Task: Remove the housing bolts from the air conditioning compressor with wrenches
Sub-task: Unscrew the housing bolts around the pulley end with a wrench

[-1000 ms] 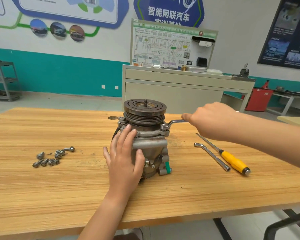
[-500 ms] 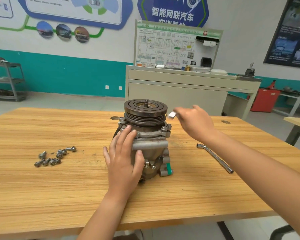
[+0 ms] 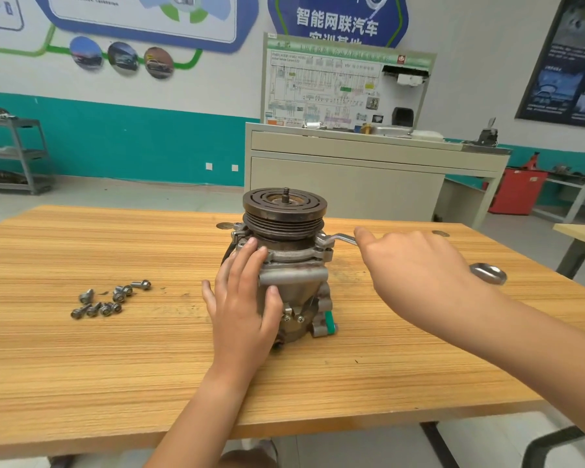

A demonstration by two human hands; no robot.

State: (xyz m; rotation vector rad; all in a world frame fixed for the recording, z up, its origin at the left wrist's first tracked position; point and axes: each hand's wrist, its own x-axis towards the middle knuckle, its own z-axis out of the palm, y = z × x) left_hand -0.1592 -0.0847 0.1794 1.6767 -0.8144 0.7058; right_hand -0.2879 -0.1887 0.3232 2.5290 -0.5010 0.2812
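The air conditioning compressor stands upright on the wooden table, its dark pulley on top. My left hand presses against the housing's left front, fingers spread up to the flange and thumb on the front. My right hand grips a steel wrench. One end of the wrench sits on a bolt at the upper right flange; its other ring end sticks out behind my wrist. Several removed bolts lie loose to the left.
A beige cabinet bench with a wiring display board stands behind the table. Another table edge is at the right, a metal shelf at the far left. A dark chair frame shows at bottom right.
Half a second ago my right hand held the wrench lifted off near the pulley; now it is back on the upper right flange bolt. My right arm now hides the tools on the table.
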